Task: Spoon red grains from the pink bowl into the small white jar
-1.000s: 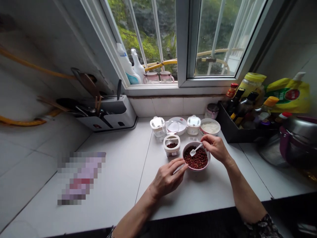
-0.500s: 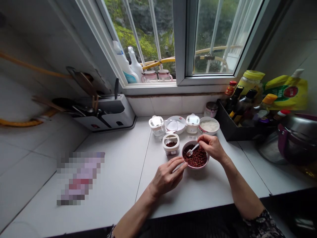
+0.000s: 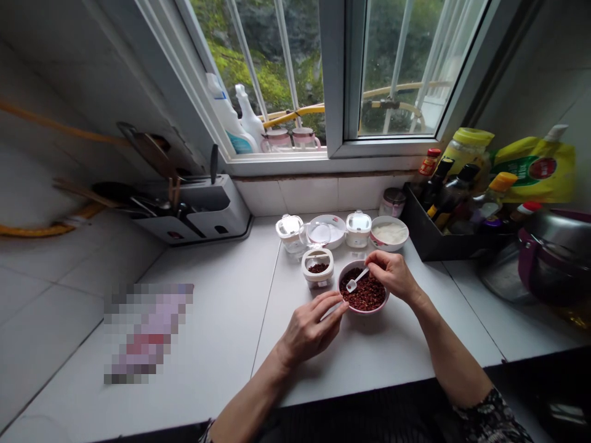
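White counter (image 3: 221, 320): right hand (image 3: 392, 275) pinches spoon (image 3: 356, 281); left hand (image 3: 311, 326), loosely curled, touches bowl (image 3: 363, 294).

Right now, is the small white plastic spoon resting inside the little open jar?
No, the right hand holds the small white plastic spoon over the pink bowl.

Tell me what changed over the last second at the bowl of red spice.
The right hand kept its grip on the small white spoon and swung its scoop leftward across the bowl of red spice. The left hand stayed at the bowl's rim; the small open jar did not move.
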{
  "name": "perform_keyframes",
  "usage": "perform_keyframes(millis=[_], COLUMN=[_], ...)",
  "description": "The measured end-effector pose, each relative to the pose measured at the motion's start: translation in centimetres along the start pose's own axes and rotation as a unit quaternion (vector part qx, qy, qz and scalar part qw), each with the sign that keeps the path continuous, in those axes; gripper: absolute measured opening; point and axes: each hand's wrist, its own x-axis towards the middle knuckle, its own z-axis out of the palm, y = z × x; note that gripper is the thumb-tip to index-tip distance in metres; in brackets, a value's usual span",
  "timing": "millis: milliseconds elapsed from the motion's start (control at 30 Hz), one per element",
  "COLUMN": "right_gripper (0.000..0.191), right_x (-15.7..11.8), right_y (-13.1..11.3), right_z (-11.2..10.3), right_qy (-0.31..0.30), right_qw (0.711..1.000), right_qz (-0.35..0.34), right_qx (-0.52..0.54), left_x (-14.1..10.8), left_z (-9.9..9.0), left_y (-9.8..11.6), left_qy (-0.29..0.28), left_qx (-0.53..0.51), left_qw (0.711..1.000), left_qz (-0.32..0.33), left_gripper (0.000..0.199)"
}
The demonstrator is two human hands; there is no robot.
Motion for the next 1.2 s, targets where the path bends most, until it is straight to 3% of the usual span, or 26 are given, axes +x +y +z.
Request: perform_keyframes(millis=[267,667,767,867,933,1033,1100,1200], right_gripper=[0.012,0.016,0.018,0.016,0.015,0.019,0.020,0.017], right_x=[0.4,1.2,1.4,1.1,0.7,0.2,0.0,-0.1], right_y=[0.5,-0.6,-1.5,-2.4,-2.8,-3.1,-3.1,-2.6], right_z=[-0.1,0.6,1.8,3.2,3.9,4.1,3.6,1.9], right_qy=[0.009,0.061,0.091,0.112,0.094,0.050,0.060,0.122], right_qw=[0.985,0.967,0.970,0.985,0.992,0.980,0.975,0.981], right_qz=[0.106,0.139,0.107,0.016,-0.071,-0.181,-0.200,-0.145], right_qx=[0.139,0.203,0.197,0.130,0.041,-0.064,-0.077,-0.048], left_x=[-0.1,0.0,0.0,0.1,0.2,0.3,0.4,0.3], left_z=[0.1,0.0,0.1,0.2,0.2,0.2,0.1,0.1], left_y=[-0.1,0.0,0.0,0.0,0.0,0.1,0.1,0.1], left_qy=[0.000,-0.006,-0.004,0.005,0.012,0.015,0.016,0.010], left_qx=[-0.010,-0.013,-0.009,-0.006,-0.002,0.001,0.001,-0.002], left_qw=[1.000,1.000,1.000,1.000,1.000,1.000,1.000,1.000], left_qz=[0.002,-0.007,-0.009,-0.003,0.003,0.009,0.009,0.006], left_gripper=[0.034,0.034,0.034,0.031,0.030,0.029,0.028,0.029])
